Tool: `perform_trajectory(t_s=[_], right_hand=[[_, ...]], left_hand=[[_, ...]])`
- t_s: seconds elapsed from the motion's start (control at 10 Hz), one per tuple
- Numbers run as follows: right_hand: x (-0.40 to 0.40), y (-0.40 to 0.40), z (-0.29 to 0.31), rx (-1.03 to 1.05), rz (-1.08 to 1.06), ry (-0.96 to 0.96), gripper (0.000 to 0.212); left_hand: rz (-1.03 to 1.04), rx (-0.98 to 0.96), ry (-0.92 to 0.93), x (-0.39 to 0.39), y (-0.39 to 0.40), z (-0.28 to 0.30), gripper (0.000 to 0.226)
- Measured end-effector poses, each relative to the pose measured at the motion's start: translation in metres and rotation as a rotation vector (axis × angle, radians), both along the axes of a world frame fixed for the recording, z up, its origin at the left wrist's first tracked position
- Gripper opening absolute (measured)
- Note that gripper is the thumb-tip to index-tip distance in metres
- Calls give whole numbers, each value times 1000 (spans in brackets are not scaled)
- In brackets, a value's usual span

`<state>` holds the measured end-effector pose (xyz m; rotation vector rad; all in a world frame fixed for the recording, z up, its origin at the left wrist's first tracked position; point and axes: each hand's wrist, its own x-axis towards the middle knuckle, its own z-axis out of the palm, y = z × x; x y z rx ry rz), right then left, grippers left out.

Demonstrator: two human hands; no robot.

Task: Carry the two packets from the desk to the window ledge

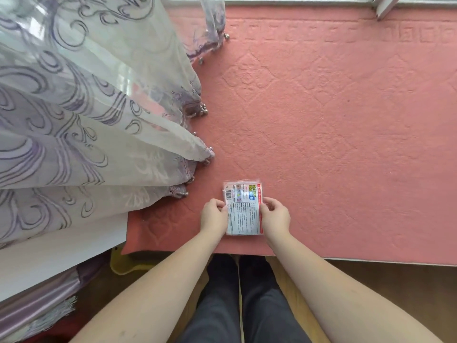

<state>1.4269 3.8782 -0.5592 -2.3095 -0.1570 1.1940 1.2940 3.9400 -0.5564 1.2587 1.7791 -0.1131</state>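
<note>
Head view shows your left hand (214, 214) and right hand (274, 214) pinching the packets (243, 209) by their side edges over the pink-covered window ledge (333, 120), so next lower and release.

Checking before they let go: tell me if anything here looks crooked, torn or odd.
Nothing stands out. The packets lie flat and fairly square on the pink cover, held at their sides by the left hand and right hand. The curtain hangs clear.
</note>
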Motion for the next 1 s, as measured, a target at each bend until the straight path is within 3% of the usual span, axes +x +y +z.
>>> perform_trajectory(t_s=[0.4, 1.0], right_hand=[[6, 4, -15, -65, 46, -107, 19], [1, -2, -13, -112, 70, -24, 22]], left_hand=[[78, 76, 5, -1, 1, -15, 26], [91, 135, -35, -2, 1, -19, 12]])
